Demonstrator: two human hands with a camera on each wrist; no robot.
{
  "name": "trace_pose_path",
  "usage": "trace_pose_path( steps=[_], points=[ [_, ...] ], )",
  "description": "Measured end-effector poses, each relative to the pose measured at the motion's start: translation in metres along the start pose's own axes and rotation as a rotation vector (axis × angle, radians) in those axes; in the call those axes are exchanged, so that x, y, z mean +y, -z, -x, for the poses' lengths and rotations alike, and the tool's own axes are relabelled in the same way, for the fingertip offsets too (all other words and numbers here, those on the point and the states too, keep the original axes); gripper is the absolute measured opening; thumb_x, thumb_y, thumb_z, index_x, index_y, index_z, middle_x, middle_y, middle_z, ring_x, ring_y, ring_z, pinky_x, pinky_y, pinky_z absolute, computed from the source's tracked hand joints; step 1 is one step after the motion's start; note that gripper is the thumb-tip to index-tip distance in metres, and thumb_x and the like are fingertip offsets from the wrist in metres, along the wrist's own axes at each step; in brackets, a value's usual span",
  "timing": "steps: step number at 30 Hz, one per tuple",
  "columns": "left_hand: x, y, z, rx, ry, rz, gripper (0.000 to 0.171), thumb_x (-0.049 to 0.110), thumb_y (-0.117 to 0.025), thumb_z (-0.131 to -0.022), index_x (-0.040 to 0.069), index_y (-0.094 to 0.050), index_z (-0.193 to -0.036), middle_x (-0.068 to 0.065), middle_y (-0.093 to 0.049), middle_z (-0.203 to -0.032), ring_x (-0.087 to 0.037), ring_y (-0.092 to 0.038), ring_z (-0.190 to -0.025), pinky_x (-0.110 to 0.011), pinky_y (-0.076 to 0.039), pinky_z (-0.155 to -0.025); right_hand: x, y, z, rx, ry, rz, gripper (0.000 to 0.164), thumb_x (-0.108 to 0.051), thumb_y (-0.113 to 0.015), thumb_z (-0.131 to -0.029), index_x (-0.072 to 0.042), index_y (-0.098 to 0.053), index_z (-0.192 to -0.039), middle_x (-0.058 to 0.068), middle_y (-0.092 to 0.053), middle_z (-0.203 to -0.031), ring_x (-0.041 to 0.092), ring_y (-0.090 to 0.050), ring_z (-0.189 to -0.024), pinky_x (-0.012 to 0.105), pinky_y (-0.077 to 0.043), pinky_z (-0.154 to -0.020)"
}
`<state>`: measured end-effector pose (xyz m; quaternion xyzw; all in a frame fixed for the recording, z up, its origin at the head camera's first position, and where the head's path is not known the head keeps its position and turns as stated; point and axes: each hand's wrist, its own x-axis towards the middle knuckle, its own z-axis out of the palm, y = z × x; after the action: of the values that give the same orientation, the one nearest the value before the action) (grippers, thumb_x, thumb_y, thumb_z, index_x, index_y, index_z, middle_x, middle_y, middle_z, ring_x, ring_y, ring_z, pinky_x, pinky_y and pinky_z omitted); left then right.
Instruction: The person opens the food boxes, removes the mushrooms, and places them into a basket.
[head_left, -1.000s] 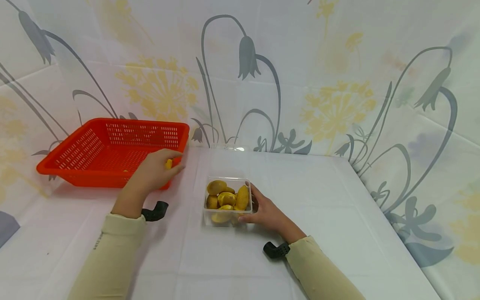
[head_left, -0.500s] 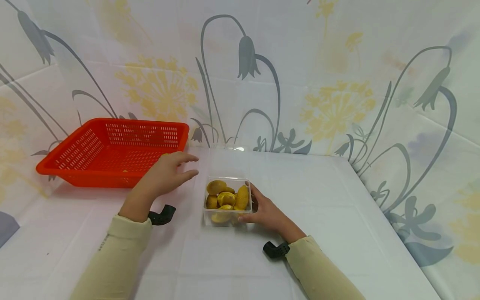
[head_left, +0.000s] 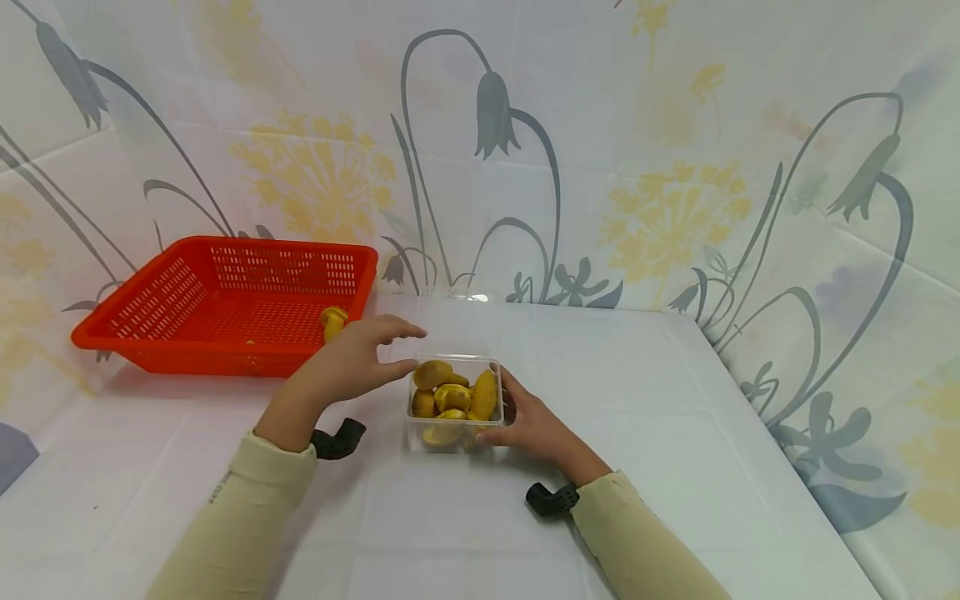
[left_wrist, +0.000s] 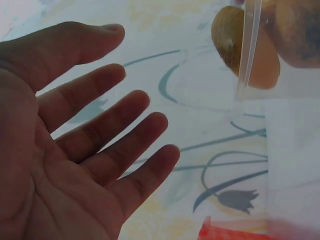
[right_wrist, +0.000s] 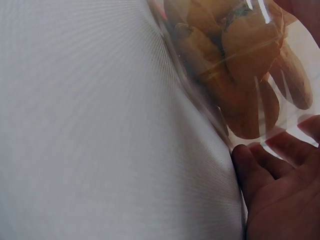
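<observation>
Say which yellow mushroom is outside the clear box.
The mushroom in the red basket, at its right end in the head view, near the left hand; the other visible mushrooms are inside the clear box.

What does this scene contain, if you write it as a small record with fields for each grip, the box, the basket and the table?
Left grip: spread, holds nothing, just left of the box, apart from it
Right grip: holds the box at its right side
Box: clear plastic, uncovered
Box contents: several yellow pieces
Basket: red, at the left, with a mushroom-shaped piece at its right end, partly hidden
Table: white surface
</observation>
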<state>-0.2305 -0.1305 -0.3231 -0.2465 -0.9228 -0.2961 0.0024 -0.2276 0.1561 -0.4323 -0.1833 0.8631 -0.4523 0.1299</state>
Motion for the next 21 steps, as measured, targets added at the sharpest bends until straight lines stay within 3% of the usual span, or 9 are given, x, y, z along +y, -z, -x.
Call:
trace_pose_path(
  steps=[7,21],
  points=[
    [0.004,-0.009,-0.001,-0.032,-0.085,0.030,0.042,0.029,-0.071,-0.087,0.022,-0.062,-0.127,0.001,-0.062,-0.130,-0.026,-0.056,-0.116,-0.047,-0.053,-0.095,0.000,0.000,0.000,0.003,-0.001,-0.005,0.113,-0.044,-0.082,-0.073,-0.030,-0.007,-0.156,-0.002,-0.026,-0.160,0.025,-0.034,-0.144,0.047,-0.036,-0.114],
    [0.013,-0.019,-0.002,-0.074,-0.134,0.095,0.041,0.023,-0.074,-0.084,0.023,-0.064,-0.124,0.002,-0.067,-0.122,-0.022,-0.060,-0.114,-0.042,-0.055,-0.092,0.002,0.001,-0.001,0.003,0.046,-0.012,0.113,-0.041,-0.082,-0.074,-0.023,-0.009,-0.157,0.000,-0.033,-0.157,0.024,-0.036,-0.143,0.047,-0.034,-0.115]
  ],
)
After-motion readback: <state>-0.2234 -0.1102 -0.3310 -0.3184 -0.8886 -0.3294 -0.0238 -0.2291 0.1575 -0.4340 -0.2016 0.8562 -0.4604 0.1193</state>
